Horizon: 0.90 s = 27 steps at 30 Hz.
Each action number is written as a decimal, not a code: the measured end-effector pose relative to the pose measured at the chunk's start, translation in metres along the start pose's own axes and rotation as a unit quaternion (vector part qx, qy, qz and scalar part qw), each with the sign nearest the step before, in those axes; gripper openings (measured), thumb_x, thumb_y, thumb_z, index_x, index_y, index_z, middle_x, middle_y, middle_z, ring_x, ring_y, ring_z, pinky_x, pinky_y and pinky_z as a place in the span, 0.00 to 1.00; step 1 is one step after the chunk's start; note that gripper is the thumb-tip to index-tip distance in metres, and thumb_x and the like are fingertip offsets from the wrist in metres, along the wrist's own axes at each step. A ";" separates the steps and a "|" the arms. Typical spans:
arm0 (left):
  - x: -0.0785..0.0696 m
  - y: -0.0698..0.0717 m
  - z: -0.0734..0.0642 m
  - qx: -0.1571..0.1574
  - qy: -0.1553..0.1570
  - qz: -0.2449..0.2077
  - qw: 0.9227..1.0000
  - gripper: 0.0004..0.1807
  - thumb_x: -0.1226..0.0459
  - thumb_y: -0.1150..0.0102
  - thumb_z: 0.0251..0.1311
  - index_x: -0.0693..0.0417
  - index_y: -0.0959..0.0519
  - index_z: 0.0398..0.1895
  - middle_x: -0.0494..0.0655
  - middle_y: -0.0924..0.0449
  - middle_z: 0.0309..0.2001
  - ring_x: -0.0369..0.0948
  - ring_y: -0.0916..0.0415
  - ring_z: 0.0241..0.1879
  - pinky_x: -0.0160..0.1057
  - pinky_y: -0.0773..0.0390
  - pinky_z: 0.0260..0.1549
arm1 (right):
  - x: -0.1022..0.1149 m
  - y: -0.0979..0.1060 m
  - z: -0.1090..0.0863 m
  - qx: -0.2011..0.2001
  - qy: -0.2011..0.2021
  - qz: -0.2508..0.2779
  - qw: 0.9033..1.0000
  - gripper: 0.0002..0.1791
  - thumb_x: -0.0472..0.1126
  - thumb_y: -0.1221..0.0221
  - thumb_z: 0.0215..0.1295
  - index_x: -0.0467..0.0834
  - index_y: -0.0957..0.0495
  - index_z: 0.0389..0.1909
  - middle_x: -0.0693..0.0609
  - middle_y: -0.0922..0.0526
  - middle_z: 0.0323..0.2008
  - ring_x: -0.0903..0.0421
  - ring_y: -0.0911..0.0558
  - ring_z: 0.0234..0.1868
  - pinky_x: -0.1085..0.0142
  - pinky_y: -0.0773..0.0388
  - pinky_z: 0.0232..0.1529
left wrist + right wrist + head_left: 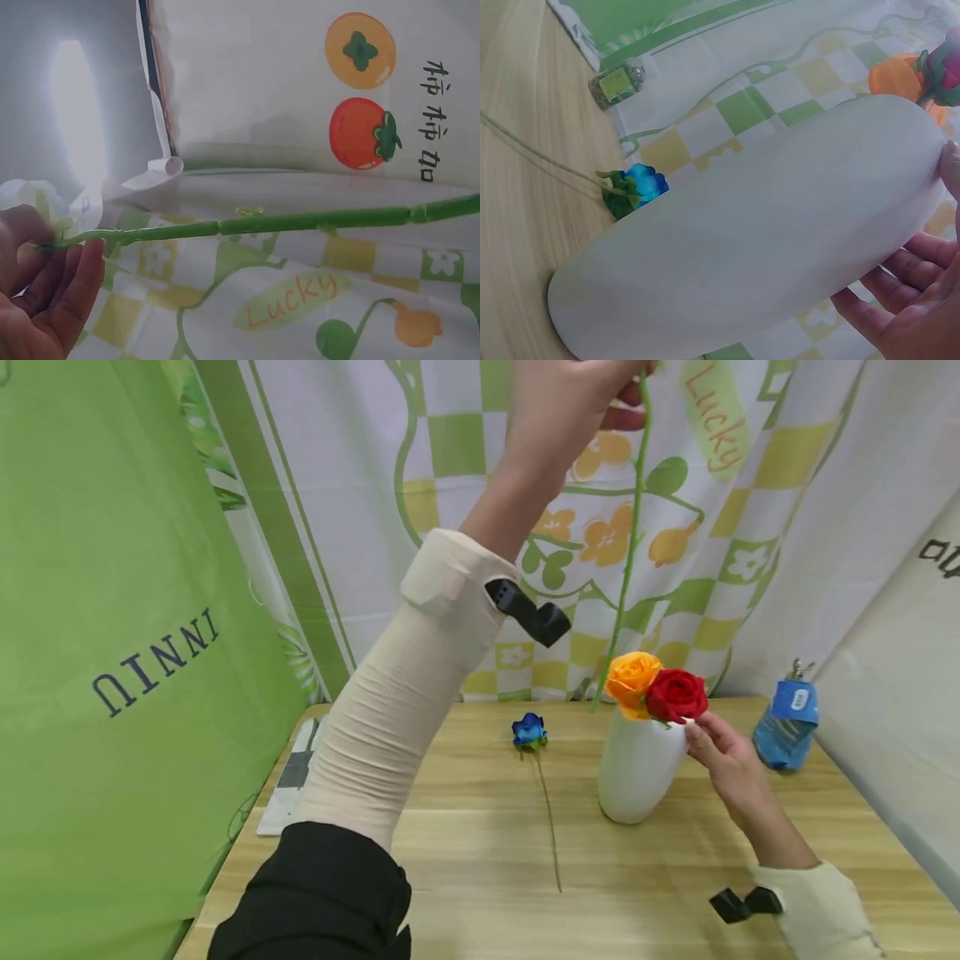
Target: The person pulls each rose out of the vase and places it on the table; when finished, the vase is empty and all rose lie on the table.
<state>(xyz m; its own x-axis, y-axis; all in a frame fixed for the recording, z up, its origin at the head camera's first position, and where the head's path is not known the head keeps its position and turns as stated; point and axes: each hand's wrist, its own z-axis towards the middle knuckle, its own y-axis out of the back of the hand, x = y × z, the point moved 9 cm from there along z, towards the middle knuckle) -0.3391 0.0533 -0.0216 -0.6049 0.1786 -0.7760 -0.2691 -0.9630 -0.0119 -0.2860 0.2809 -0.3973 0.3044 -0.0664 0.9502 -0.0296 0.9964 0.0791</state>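
Observation:
My left hand is raised high and pinches a long green flower stem, which hangs down to just beside the orange rose. A pale flower head, washed out by light, shows behind those fingers in the left wrist view. The white vase stands on the table, holding an orange rose and a red rose. At its upper right side, my right hand grips the vase near the rim, thumb and fingers against it. Left of the vase lies a blue rose with its stem toward me.
A blue bag-like container with a metal top stands at the table's back right. On the left edge lies a grey and white flat object. Patterned curtain hangs behind the wooden table; a small jar appears beyond the blue rose.

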 end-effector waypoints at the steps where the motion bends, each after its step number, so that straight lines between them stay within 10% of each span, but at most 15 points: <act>1: 0.007 0.007 0.001 -0.018 0.014 -0.007 1.000 0.04 0.72 0.40 0.66 0.66 0.20 0.40 0.48 0.23 0.28 0.41 0.24 0.26 0.37 0.12 0.35 | -0.001 0.000 0.000 -0.002 0.001 -0.003 1.000 0.12 0.38 0.51 0.78 0.59 0.25 0.51 0.71 0.18 0.44 0.76 0.20 0.45 0.86 0.23 0.47; 13: 0.103 0.073 -0.008 -0.068 0.179 0.006 0.981 0.06 0.69 0.33 0.61 0.66 0.15 0.36 0.51 0.17 0.24 0.40 0.25 0.16 0.38 0.13 0.24 | -0.004 -0.003 0.001 -0.011 -0.005 -0.038 0.999 0.11 0.40 0.50 0.78 0.60 0.25 0.51 0.73 0.19 0.44 0.77 0.21 0.45 0.87 0.23 0.46; 27: 0.206 0.116 -0.053 -0.117 0.272 -0.027 0.955 0.11 0.72 0.36 0.62 0.58 0.21 0.21 0.47 0.20 0.18 0.37 0.25 0.13 0.34 0.17 0.17 | -0.002 -0.004 0.005 -0.008 -0.007 0.004 1.000 0.12 0.38 0.50 0.77 0.59 0.23 0.49 0.71 0.18 0.43 0.75 0.20 0.45 0.86 0.22 0.47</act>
<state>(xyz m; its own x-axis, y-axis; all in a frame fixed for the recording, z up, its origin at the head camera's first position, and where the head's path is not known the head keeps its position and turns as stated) -0.4554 -0.0326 -0.2164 -0.0981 0.1596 -0.9823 -0.0764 -0.9853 -0.1525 -0.2916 0.2765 -0.3980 0.2909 -0.0588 0.9549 -0.0160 0.9977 0.0663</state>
